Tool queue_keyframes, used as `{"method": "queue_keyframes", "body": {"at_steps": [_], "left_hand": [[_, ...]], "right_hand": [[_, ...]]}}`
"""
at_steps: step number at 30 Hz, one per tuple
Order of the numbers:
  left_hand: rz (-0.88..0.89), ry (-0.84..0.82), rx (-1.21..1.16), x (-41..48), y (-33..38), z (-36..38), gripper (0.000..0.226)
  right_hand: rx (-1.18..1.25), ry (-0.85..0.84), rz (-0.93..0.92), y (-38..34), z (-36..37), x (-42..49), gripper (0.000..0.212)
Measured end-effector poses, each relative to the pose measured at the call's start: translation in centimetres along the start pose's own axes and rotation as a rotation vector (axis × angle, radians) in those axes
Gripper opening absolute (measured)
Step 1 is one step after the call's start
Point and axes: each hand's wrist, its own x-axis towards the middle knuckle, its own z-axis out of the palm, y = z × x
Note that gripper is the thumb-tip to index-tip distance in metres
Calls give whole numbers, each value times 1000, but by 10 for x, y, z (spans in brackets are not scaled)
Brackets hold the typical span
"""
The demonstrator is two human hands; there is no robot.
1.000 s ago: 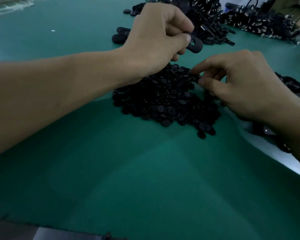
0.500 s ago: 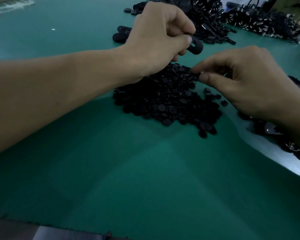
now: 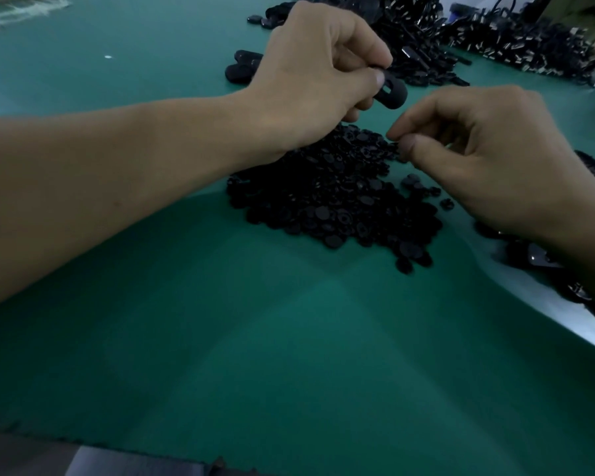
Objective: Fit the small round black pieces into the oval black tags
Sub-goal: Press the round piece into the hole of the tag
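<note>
2 bare hands meet above a heap of small round black pieces (image 3: 334,201) on the green table (image 3: 289,338). The left hand (image 3: 316,73) pinches 1 oval black tag (image 3: 390,94) between thumb and curled fingers, over the heap's far edge. The right hand (image 3: 488,159), near the tag, has thumb and forefinger pressed together; whether a piece sits between them cannot be told.

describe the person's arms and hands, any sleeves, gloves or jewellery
Nothing is worn. The left hand and right hand have no gloves, and no rings show on the fingers in view. The left forearm has no sleeve as far as the frame reaches, and no watch or band. The right wrist is also uncovered. The thumbnails look short.
</note>
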Motion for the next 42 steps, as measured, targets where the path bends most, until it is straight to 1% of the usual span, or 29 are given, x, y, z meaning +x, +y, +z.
{"method": "queue_keyframes", "body": {"at_steps": [3, 8, 17, 29, 32, 36, 39, 42], "left_hand": [[3, -12, 8, -1, 0, 0, 5], [10, -32, 11, -2, 2, 0, 5], [5, -35, 10, -1, 0, 1, 5], [22, -40, 19, -2, 1, 1, 6], [48, -57, 47, -4, 3, 1, 7], [77, -75, 74, -6, 8, 3, 11], [104, -85, 76, -8, 11, 4, 14], [131, -78, 93, -9, 14, 6, 15]], "right_hand": [[13, 24, -5, 2, -1, -1, 13], [68, 69, 11, 2, -3, -1, 6], [54, 93, 35, 0, -3, -2, 17], [40, 117, 55, -3, -5, -2, 11], [81, 168, 61, -3, -5, -1, 14], [222, 224, 90, -6, -5, -1, 22], [278, 246, 138, -7, -7, -1, 16], [265, 253, 148, -9, -8, -2, 8]]}}
